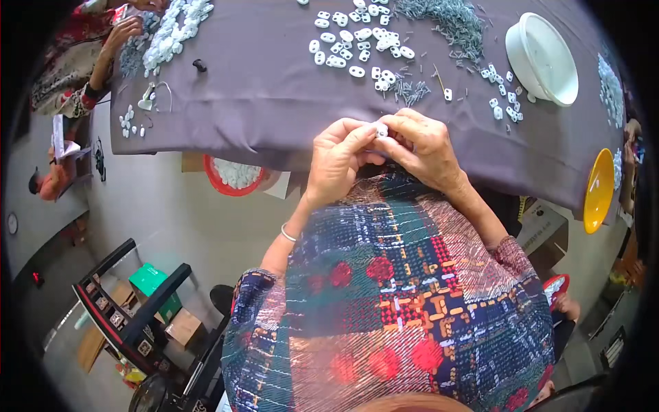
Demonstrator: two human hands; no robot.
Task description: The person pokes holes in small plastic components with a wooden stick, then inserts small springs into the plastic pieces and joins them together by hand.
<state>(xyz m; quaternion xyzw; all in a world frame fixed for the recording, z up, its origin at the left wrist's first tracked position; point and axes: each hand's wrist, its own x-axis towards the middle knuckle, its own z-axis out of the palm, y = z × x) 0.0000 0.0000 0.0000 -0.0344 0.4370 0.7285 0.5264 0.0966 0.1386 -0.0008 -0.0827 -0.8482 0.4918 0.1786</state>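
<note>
Both my hands meet at the near edge of the cloth-covered table. My left hand [341, 154] pinches a small white plastic piece with holes [381, 129] between thumb and fingers. From the other side, my right hand [425, 146] closes thumb and fingertips on the same piece. Its lower part is hidden by my fingers. Beyond my hands lie several loose white oval plastic pieces [357, 71] with holes. Small grey pins [412, 91] are scattered beside them. A thin stick [439, 79] lies with its end at a white piece.
The table [240, 89] has a dark cloth. A white basin [534, 58] stands at the right, a yellow plate [599, 191] at the right edge. A red basin [213, 180] of white pieces sits below the table. Another person's hand [123, 33] works by a white heap [171, 38] at far left.
</note>
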